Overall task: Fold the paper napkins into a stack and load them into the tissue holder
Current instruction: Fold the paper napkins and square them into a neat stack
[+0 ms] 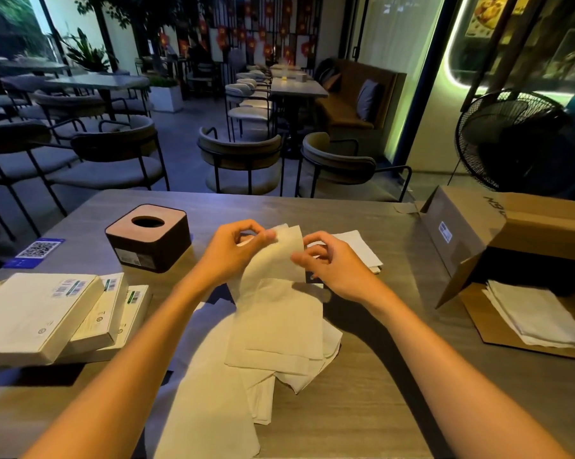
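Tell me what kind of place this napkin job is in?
Most likely a cafe or restaurant dining room: rows of dining tables with chairs, a cushioned bench seat along the wall, and a QR code card on the work table.

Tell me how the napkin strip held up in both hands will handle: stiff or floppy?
Probably floppy: the napkin strip bends and drapes down from where the left hand and right hand pinch its top edge. Likely very light, since fingertip pinches alone carry it. It may tear or crease easily; the loose sheets under it on the table already lie rumpled.
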{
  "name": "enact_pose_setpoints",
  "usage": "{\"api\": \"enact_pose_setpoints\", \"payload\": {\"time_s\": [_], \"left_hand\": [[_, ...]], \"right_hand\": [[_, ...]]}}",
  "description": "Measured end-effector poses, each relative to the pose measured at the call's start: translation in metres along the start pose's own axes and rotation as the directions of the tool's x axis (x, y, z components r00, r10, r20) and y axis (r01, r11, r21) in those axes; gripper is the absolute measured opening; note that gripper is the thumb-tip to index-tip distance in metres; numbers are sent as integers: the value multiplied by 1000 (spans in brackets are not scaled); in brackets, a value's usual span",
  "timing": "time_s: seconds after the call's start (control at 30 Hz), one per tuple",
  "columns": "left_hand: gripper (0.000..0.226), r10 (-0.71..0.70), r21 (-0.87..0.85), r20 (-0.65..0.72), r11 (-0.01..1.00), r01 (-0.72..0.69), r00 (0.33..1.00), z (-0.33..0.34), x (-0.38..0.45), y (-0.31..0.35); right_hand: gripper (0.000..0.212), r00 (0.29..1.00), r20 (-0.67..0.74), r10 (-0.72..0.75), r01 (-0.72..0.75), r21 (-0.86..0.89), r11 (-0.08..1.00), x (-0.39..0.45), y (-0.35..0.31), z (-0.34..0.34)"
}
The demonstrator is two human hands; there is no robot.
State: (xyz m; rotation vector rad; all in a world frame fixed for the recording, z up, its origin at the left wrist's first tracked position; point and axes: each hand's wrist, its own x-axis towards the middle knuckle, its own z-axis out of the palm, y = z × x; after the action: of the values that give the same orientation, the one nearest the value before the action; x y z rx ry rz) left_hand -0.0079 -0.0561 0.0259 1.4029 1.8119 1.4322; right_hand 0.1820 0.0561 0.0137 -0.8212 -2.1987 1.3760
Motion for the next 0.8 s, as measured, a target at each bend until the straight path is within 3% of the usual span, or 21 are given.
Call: {"api": "enact_pose_setpoints", "payload": {"time_s": [0.1,0.2,0.3,0.4,0.5,0.57,0.63,0.8], "left_hand": [[39,-72,-181,-109,982,51,991,2,2,4],[49,-151,-339,20,929,149,988,-2,3,-1],[43,-131,-347,139,922,173,981,2,2,-7],[43,-146,-330,131,926,182,981,13,4,-3],[53,-181,-479,221,836,268,958,18,5,4],[43,-145,-462,219,855,234,965,20,6,1],[19,-150,-380,176,901,208,973,17,6,-8],[22,-283,-283,186,901,328,941,1,6,-35]], "right_hand": [[20,995,-61,-75,72,-39,997,0,3,2],[10,962,-251,-110,145,125,982,5,2,-3],[15,920,-376,-108,189,183,965,11,2,-13],[14,915,-389,-110,178,143,974,15,5,-20],[13,929,-359,-95,142,107,984,16,9,-23],[16,953,-292,-80,101,57,993,17,14,-23],[16,961,-265,-83,84,-8,996,16,19,-22],[16,932,-360,-50,25,-73,997,15,27,-25]]}}
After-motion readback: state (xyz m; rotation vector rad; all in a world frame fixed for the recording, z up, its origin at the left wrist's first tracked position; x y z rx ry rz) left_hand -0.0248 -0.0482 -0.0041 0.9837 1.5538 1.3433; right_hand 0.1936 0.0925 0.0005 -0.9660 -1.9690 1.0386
